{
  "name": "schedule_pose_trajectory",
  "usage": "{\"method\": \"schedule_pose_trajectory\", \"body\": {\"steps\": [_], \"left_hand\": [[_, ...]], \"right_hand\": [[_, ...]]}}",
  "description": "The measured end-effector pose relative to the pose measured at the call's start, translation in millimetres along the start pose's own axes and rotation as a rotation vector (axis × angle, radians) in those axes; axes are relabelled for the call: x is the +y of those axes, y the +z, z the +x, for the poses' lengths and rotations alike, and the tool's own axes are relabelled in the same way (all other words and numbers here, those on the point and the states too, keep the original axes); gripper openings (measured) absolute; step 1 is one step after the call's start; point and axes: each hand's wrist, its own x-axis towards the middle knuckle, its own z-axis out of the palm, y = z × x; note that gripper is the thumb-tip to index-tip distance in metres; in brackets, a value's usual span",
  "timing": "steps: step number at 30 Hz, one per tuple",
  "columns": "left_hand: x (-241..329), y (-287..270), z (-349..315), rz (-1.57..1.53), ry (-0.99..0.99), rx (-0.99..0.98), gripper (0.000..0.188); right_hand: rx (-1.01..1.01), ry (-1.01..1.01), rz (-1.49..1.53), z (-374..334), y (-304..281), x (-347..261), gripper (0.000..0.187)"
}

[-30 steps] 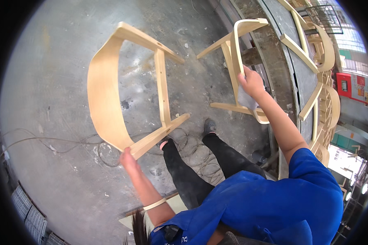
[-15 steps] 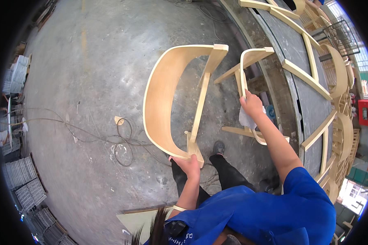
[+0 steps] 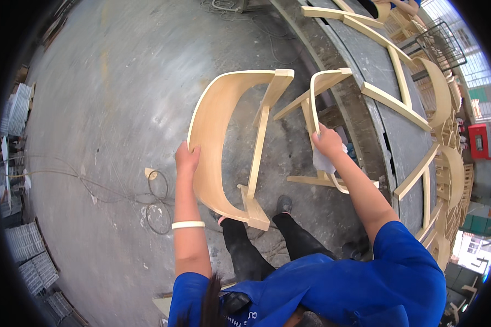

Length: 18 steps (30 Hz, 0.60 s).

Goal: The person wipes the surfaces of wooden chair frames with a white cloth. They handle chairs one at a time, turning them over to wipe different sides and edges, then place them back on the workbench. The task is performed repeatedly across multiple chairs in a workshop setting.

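Observation:
A pale wooden chair frame [image 3: 211, 131] with a wide curved back stands in front of me, its legs and crossbar on the right side. My left hand [image 3: 187, 158] is closed round the outer left edge of that curved back. To the right is a second wooden chair frame [image 3: 314, 90], tilted beside the bench. Its curved edge is in the grip of my right hand [image 3: 328, 140]. A white cloth [image 3: 323, 162] hangs just below my right hand; whether the hand holds it too, I cannot tell.
A long dark bench [image 3: 384, 128] on the right bears several wooden frame parts [image 3: 396, 105]. More curved chair backs [image 3: 450, 169] stand beyond it. A looped cable [image 3: 157, 201] lies on the concrete floor at left. Far up on the right, part of another person [image 3: 406, 6] shows.
My left hand has moved from the near lower corner of the left chair frame to the outer edge of its curved back. My right hand keeps its hold on the second frame.

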Motion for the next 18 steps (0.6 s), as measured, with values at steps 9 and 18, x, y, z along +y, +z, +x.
{"method": "schedule_pose_trajectory", "body": {"steps": [9,18], "left_hand": [[40,23,-86,-0.119,0.038,0.163,0.027],[46,23,-74,-0.158,-0.072,0.191,0.028]], "right_hand": [[-0.089,0.046,-0.069,-7,-3,-41,0.038],[-0.096,-0.016,-0.051,-17,0,-40,0.036]]}}
